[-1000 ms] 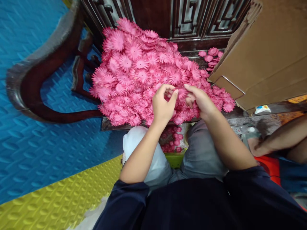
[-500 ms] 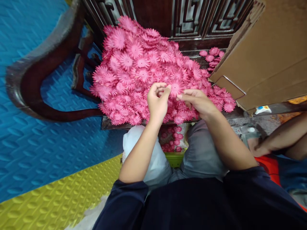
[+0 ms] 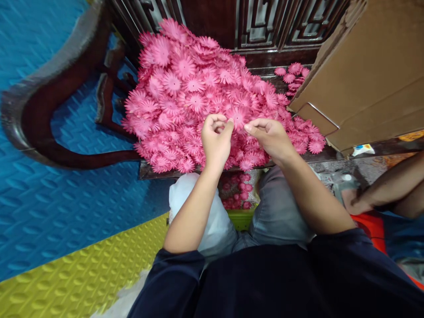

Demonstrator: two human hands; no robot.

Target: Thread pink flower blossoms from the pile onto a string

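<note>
A big heap of pink paper flowers (image 3: 185,92) covers a dark wooden seat (image 3: 155,170) in front of me. My left hand (image 3: 215,143) and my right hand (image 3: 270,138) are raised over the heap's near edge, fingertips almost meeting. Between them they pinch one pink flower (image 3: 237,118), the left on its left edge, the right on its right edge. More pink flowers (image 3: 236,192) lie in a green container between my knees.
A brown cardboard box (image 3: 367,75) stands at the right, with a few flowers (image 3: 293,73) behind it. The carved dark wooden backrest (image 3: 265,26) rises behind the heap. Blue and yellow foam mats (image 3: 66,229) cover the floor. Another person's arm (image 3: 384,187) reaches in at right.
Both hands lifted slightly off the heap and drew one flower up between their fingertips; the right hand's fingers, earlier down in the flowers, now pinch it.
</note>
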